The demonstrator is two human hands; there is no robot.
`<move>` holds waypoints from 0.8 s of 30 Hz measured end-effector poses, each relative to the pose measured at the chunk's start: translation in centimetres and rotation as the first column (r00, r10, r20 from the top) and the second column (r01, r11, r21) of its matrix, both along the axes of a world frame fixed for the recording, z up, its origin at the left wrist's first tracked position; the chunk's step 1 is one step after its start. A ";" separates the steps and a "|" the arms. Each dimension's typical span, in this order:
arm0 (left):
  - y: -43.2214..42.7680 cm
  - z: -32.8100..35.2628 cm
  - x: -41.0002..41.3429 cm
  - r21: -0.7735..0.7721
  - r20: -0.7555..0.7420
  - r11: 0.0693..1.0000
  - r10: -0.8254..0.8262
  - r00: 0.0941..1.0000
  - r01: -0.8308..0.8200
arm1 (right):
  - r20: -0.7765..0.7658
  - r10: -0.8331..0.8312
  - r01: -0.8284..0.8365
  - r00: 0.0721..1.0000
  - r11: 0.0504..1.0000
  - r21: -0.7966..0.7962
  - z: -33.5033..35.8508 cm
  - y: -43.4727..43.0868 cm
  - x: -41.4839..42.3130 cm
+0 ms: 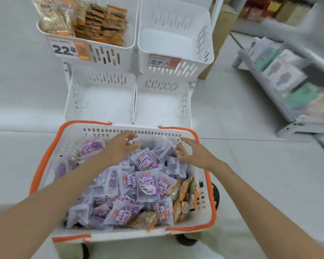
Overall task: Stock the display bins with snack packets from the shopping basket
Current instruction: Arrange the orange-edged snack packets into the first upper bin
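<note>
Our left grip (120,146) and right grip (194,154) hover apart over the far end of the shopping basket (43,165). Their fingers are loosely spread and clasp nothing that we can make out. Beneath and between them lies the heap of purple snack packets (148,186), and a few orange packets (183,193) sit behind the right grip. Just beyond both grips stand the lower display bins (101,79). We judge the packets light, soft, crinkly and slippery. We would scoop a bunch from both sides, palms pressing inward, rather than pinch single corners.

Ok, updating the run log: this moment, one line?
left grip: open over packets | right grip: open over packets | basket: loaded
</note>
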State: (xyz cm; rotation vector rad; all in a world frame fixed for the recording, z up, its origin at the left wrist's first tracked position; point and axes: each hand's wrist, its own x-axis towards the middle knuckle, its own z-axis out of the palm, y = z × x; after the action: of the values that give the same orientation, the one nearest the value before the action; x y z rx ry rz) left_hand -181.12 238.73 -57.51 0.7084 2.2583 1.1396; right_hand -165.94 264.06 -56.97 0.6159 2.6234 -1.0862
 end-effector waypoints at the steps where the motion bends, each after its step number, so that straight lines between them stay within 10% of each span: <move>1: 0.3 -0.2 0.7 -0.004 0.020 1.000 -0.016 1.000 0.016 | 0.047 0.023 -0.021 0.999 0.999 -0.038 -1.2 -0.2 0.5; 4: 1.0 -0.6 2.4 -0.005 0.065 0.998 -0.069 0.995 0.069 | 0.103 0.050 -0.058 0.993 0.995 0.080 -4.7 -0.2 0.9; 8: 2.2 -0.1 3.3 -0.025 0.206 1.000 -0.006 0.979 0.011 | -0.297 -0.163 0.196 0.941 0.977 0.086 -3.2 -0.2 0.5; 11: 3.3 1.5 3.5 0.091 0.809 0.984 0.019 0.588 -0.156 | -0.396 -0.014 0.018 0.918 1.000 0.005 0.0 -2.3 -0.1; 13: 3.4 1.9 3.5 0.135 0.923 0.969 -0.048 0.382 -0.204 | -0.342 0.135 -0.152 0.930 0.988 -0.024 1.4 -4.1 -0.1; 20: 2.1 -0.3 3.1 0.080 0.858 0.926 0.125 0.499 -0.370 | 0.216 0.332 -0.358 0.918 0.929 0.091 -2.0 -1.5 5.3; 24: 1.3 -0.5 3.6 0.086 0.829 0.938 0.119 0.546 -0.335 | 0.007 0.232 -0.230 0.973 0.959 0.165 -2.8 -1.7 5.0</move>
State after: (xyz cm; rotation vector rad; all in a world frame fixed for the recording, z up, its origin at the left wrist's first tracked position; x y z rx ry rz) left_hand -177.51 240.06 -57.97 -0.1038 1.4220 1.4785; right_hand -160.91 262.38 -59.73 0.3213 2.7302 -0.8120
